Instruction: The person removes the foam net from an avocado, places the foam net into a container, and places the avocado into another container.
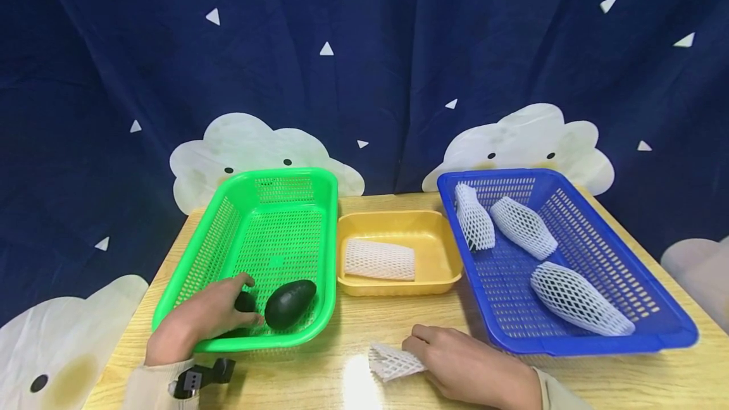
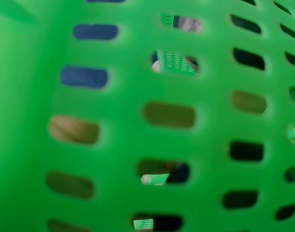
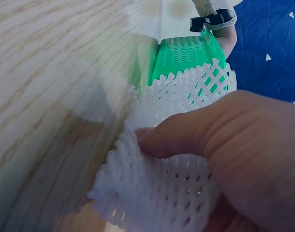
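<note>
My left hand (image 1: pixel 207 312) reaches over the near left rim of the green basket (image 1: pixel 245 343), thumb and fingers curled round a dark avocado (image 1: pixel 245 302) mostly hidden by the hand. Beside it in the basket lies another dark, pear-shaped avocado (image 1: pixel 290 304). The left wrist view is filled by the slotted green basket wall (image 2: pixel 121 145). Low over the wooden table, my right hand (image 1: pixel 464 362) pinches a white foam net sleeve (image 1: pixel 393 362). In the right wrist view the thumb presses flat on this sleeve (image 3: pixel 162 183), whose open end faces the green basket.
A yellow tray (image 1: pixel 398 290) with a flat foam net sleeve (image 1: pixel 378 260) stands between the baskets. On the right, the blue basket (image 1: pixel 604 347) contains several net-wrapped fruits, one of them a wrapped fruit (image 1: pixel 581 299) near the front. A dark blue curtain (image 1: pixel 376 81) hangs behind.
</note>
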`<action>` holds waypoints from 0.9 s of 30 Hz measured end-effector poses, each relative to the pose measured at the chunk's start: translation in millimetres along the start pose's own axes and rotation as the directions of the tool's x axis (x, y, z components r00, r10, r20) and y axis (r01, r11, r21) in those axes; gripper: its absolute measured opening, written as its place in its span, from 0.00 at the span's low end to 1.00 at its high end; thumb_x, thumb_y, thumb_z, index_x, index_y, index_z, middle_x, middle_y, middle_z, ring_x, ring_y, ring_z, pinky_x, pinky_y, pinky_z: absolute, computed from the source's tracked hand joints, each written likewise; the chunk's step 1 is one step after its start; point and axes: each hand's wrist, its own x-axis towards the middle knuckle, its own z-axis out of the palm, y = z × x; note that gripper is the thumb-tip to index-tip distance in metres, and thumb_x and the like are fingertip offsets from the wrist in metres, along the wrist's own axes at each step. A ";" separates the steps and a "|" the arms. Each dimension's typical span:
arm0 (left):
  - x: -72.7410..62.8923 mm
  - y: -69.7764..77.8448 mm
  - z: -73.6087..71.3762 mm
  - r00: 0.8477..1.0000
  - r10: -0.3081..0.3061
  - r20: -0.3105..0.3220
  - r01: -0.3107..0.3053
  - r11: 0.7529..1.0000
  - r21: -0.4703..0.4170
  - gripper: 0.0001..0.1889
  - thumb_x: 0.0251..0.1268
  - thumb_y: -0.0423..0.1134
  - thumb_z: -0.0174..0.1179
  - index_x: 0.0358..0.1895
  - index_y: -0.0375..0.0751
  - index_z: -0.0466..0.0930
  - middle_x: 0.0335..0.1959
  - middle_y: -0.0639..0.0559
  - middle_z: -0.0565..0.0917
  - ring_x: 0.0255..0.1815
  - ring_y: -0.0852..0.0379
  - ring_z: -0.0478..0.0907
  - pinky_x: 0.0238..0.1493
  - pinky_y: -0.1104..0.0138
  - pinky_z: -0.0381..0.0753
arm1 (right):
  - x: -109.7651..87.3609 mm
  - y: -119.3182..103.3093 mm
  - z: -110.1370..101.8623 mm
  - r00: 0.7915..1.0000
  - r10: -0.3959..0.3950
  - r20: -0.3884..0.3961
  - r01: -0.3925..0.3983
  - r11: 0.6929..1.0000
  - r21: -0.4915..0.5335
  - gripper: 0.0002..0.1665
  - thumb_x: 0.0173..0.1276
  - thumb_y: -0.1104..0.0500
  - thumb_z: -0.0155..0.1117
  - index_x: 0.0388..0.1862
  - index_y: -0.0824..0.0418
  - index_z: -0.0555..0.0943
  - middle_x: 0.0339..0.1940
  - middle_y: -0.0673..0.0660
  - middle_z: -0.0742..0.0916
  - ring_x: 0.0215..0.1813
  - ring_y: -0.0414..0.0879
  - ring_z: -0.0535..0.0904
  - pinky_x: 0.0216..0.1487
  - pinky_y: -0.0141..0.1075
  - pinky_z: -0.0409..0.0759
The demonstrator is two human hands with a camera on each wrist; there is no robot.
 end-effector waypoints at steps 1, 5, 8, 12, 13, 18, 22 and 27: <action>0.0 -0.1 0.0 1.000 0.002 -0.001 -0.002 1.000 0.001 0.40 0.53 0.57 0.77 0.64 0.36 0.74 0.55 0.40 0.86 0.55 0.41 0.84 0.52 0.48 0.83 | 0.0 0.0 0.0 1.000 -0.002 -0.002 0.002 1.000 -0.002 0.15 0.67 0.62 0.68 0.51 0.50 0.82 0.40 0.42 0.83 0.35 0.29 0.75 0.35 0.27 0.81; -0.4 -0.5 -0.4 1.000 0.021 -0.022 -0.020 1.000 0.011 0.40 0.55 0.56 0.76 0.65 0.35 0.74 0.55 0.40 0.86 0.56 0.41 0.84 0.53 0.47 0.83 | 0.2 -0.1 -0.4 1.000 -0.003 -0.004 0.003 1.000 -0.002 0.15 0.67 0.62 0.68 0.51 0.50 0.82 0.40 0.42 0.83 0.35 0.29 0.75 0.35 0.27 0.81; -1.1 -0.7 -1.9 0.999 0.033 -0.035 -0.032 0.999 0.022 0.39 0.56 0.55 0.75 0.65 0.34 0.74 0.57 0.38 0.85 0.58 0.40 0.83 0.55 0.46 0.82 | 0.4 0.0 -0.8 1.000 0.002 0.002 -0.002 1.000 0.005 0.15 0.67 0.62 0.68 0.51 0.50 0.82 0.40 0.42 0.83 0.35 0.29 0.75 0.36 0.27 0.81; -3.7 -0.2 -5.0 0.998 0.040 -0.043 -0.039 0.999 0.028 0.38 0.59 0.55 0.74 0.66 0.34 0.73 0.61 0.34 0.83 0.62 0.35 0.81 0.59 0.43 0.81 | 0.1 0.0 -1.2 1.000 0.006 0.009 -0.006 1.000 0.011 0.15 0.67 0.61 0.69 0.52 0.50 0.82 0.40 0.42 0.84 0.36 0.29 0.76 0.36 0.28 0.81; -4.7 0.3 -5.5 0.998 0.044 -0.046 -0.042 0.999 0.027 0.38 0.59 0.54 0.73 0.67 0.34 0.73 0.62 0.33 0.82 0.63 0.34 0.80 0.59 0.42 0.80 | 0.0 -0.2 -1.4 1.000 0.008 0.012 -0.008 1.000 0.015 0.16 0.67 0.61 0.69 0.52 0.50 0.82 0.41 0.42 0.84 0.36 0.29 0.76 0.37 0.28 0.82; -10.1 5.2 -6.5 0.988 0.112 -0.103 -0.109 0.993 0.035 0.33 0.64 0.52 0.69 0.66 0.36 0.74 0.63 0.35 0.82 0.64 0.33 0.79 0.61 0.42 0.80 | -0.9 -0.5 -1.6 1.000 0.006 0.005 -0.006 1.000 0.026 0.16 0.67 0.61 0.69 0.52 0.50 0.82 0.41 0.42 0.84 0.37 0.29 0.77 0.37 0.28 0.83; -12.6 11.5 -7.1 0.968 0.189 -0.168 -0.182 0.982 0.056 0.27 0.68 0.48 0.66 0.65 0.37 0.76 0.62 0.40 0.84 0.64 0.37 0.81 0.62 0.43 0.80 | -1.0 -0.3 -1.2 1.000 0.005 0.000 -0.005 1.000 0.026 0.16 0.67 0.61 0.69 0.52 0.50 0.82 0.40 0.42 0.84 0.37 0.28 0.77 0.37 0.28 0.83; -15.4 21.2 -7.9 0.944 0.236 -0.229 -0.224 0.972 0.078 0.24 0.70 0.46 0.65 0.64 0.39 0.78 0.62 0.43 0.85 0.64 0.39 0.81 0.63 0.45 0.81 | -0.9 -0.3 -1.0 1.000 0.008 0.007 -0.009 1.000 0.026 0.15 0.67 0.61 0.68 0.51 0.49 0.81 0.39 0.42 0.83 0.36 0.28 0.75 0.36 0.28 0.82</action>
